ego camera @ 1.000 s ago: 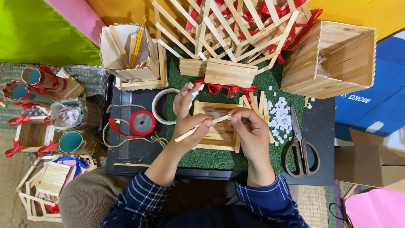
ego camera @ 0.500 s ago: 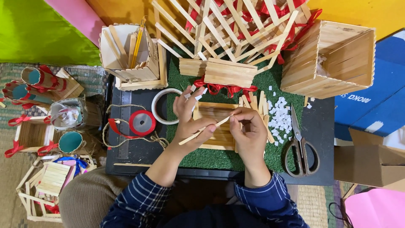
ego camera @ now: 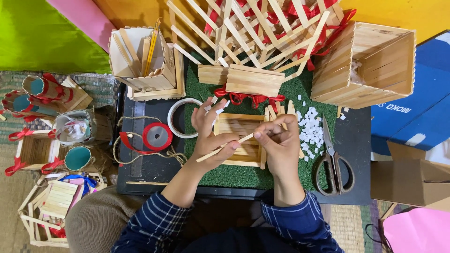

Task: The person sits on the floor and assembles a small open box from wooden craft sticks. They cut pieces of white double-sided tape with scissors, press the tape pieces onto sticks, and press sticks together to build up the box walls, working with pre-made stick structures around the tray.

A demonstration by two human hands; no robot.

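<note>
Centrally, a dark work board (ego camera: pixel 154 173) fills the middle of the frame, with a green turf mat (ego camera: pixel 234 175) laid over its right half. Upper centre: a large lattice of wooden sticks tied with red ribbon (ego camera: pixel 262 28). Upper right: an open wooden box (ego camera: pixel 370 65) lying on its side. Upper left: a smaller stick-built holder (ego camera: pixel 140 61) with loose sticks and a pencil standing in it.

Mid-frame on the turf lies a flat stick panel (ego camera: pixel 239 126), partly under both hands. Scissors (ego camera: pixel 332 164) lie to its right, near a scatter of white paper bits (ego camera: pixel 311 129). A red ribbon spool (ego camera: pixel 157 136) and a white tape roll (ego camera: pixel 180 117) sit to its left.

Left hand (ego camera: pixel 211 136): fingers spread upward, thumb and forefinger pinching a single wooden stick (ego camera: pixel 224 146). Right hand (ego camera: pixel 276 140): fingers curled together, pinching the same stick at its right end. The stick is held slanted just above the panel.

Risk, as a judgement: the thin stick could snap or slip if the two pinches pull unevenly. The right sleeve might also brush the paper bits.
</note>
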